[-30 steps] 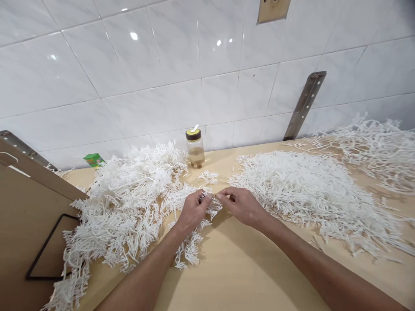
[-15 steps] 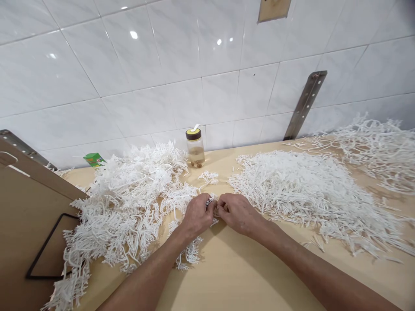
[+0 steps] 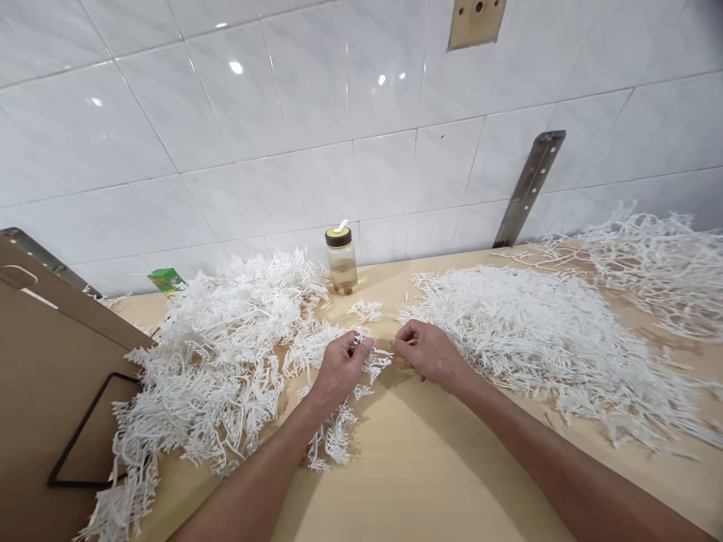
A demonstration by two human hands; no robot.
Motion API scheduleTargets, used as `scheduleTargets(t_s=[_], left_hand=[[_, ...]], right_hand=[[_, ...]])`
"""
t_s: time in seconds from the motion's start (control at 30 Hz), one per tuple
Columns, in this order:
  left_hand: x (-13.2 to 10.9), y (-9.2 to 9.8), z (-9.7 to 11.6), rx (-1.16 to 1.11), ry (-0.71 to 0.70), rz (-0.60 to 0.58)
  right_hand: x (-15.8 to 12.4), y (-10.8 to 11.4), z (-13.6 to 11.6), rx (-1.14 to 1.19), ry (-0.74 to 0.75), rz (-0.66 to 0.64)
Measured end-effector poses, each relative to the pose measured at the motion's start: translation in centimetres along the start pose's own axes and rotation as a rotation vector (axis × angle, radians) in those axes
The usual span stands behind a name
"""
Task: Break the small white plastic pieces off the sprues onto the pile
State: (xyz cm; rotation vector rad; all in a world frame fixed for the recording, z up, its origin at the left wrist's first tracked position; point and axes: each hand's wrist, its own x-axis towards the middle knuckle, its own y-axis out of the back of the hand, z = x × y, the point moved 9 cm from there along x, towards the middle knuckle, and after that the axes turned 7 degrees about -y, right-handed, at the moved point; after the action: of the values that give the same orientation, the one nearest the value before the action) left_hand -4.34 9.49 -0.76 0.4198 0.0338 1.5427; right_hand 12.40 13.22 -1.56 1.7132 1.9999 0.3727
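My left hand (image 3: 337, 369) pinches a white branched plastic sprue (image 3: 370, 360) that trails down onto the wooden table (image 3: 418, 474). My right hand (image 3: 428, 351) is closed in a pinch on a thin white stick at the sprue's right end. Both hands sit between two white heaps. The left heap (image 3: 226, 354) is tangled branched sprues. The right heap (image 3: 525, 331) is loose thin white sticks.
A small clear jar with a brown lid (image 3: 341, 260) stands at the tiled wall. A cardboard box (image 3: 50, 384) sits at far left, a green carton (image 3: 166, 280) behind the left heap. More branched pieces (image 3: 649, 256) lie far right beside a metal bracket (image 3: 528, 188).
My hands pressed together over the sprue half a second ago, then drew apart; my right hand now pinches a stick slightly to the right.
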Motion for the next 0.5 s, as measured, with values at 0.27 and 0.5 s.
scheduleTargets(t_s=[0.27,0.5], left_hand=[[-0.2,-0.5,-0.7,-0.180,0.107,-0.011],[-0.2,-0.5,-1.1,-0.153,0.130,-0.002]], right_hand=[[-1.3,-0.3,-3.0,-0.076,0.230,-0.159],[-2.3,-1.9,-3.5,-0.062,0.219,-0.171]])
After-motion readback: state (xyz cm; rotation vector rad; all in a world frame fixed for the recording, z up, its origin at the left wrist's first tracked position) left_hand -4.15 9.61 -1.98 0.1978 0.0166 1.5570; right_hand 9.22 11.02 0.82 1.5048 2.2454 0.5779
